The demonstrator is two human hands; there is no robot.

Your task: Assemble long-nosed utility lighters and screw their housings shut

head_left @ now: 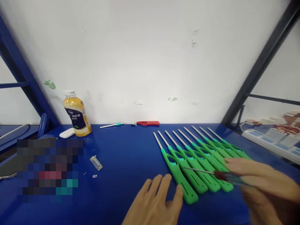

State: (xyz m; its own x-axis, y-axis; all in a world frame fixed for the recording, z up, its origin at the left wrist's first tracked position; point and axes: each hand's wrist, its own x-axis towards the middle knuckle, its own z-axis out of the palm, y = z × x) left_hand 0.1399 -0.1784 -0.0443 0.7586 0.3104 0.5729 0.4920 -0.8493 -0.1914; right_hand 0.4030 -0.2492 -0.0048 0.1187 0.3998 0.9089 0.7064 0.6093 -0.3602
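Observation:
Green long-necked lighters (pixel 177 171) with metal tubes lie side by side in a slanted row on the blue table. At the near end of the leftmost lighter, my left hand (pixel 154 200) rests on the tabletop with its fingers spread and holds nothing. Its thumb is at the edge of that lighter's handle. My right hand (pixel 269 184) is closed round a screwdriver (pixel 221 175) above the row. The shaft points left, with its tip over the green handles. Whether the tip touches one cannot be made out. The hand hides parts of the lighters on the right.
A yellow drink bottle (pixel 78 117) stands at the back left beside a small white case (pixel 67 133). A clear fuel tank (pixel 96 163) and tiny bits lie nearer. Along the wall are a red lighter handle (pixel 147 123) and a metal tube (pixel 111 125). Pixelation covers the left.

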